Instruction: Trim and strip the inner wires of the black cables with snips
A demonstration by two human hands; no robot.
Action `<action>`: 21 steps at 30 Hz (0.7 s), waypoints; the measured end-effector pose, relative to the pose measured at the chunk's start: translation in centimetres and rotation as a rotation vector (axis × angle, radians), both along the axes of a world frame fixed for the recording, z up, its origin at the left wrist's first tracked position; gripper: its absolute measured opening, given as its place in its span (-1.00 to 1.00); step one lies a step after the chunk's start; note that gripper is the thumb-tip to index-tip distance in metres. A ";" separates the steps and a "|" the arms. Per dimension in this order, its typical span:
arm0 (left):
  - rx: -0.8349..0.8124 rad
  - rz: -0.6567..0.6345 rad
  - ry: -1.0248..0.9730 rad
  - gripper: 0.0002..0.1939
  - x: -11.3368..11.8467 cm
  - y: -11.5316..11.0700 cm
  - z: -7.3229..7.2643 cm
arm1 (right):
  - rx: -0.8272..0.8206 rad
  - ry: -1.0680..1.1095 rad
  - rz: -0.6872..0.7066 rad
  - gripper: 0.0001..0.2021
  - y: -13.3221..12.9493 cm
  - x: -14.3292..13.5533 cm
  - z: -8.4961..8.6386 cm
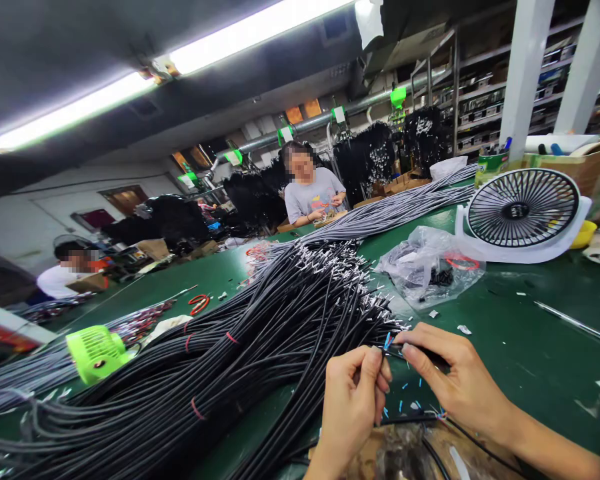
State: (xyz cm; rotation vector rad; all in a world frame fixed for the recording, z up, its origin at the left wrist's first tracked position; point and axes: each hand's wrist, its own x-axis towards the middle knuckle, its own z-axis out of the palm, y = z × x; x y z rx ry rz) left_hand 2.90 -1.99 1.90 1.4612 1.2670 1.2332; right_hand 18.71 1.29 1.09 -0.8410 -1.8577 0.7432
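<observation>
My left hand (353,393) is closed, thumb against fingers, around the end of a black cable. Thin blue wires (389,341) stick up from that end, between my two hands. Close beside it, my right hand (463,377) is also closed, its fingertips pinching the same cable end; a dark length runs under its fingers, partly hidden. Below the hands, another black cable (405,419) with fine coloured wires at its tip lies over a brown, tape-covered board (370,460). To the left spreads a large bundle of black cables (260,347) with silvery ends.
Blue wire scraps dot the green table (545,353). At the right are a white fan (523,213), a clear plastic bag (420,267) and a metal rod (575,322). Grey cables (380,217) lie behind; a green fan (97,353) stands left. A person (313,193) sits across.
</observation>
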 end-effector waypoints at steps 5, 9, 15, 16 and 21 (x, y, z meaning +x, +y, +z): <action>-0.212 -0.190 -0.265 -0.47 -0.5 0.7 0.2 | -0.024 -0.013 -0.003 -0.79 0.6 0.1 -0.1; -0.144 -0.079 -0.152 -0.53 -0.2 0.7 0.0 | -0.102 0.039 -0.007 -0.79 0.9 0.2 0.1; 0.157 0.086 0.310 -0.69 0.6 0.2 0.0 | -0.191 0.070 -0.013 -0.81 1.1 0.3 0.6; 0.195 0.094 0.351 -0.73 0.6 0.2 0.1 | -0.227 0.103 -0.003 -0.80 1.2 0.3 0.5; 0.323 0.029 0.372 -0.85 -0.3 0.8 0.2 | -0.713 0.401 0.320 -0.61 1.3 -0.3 -0.4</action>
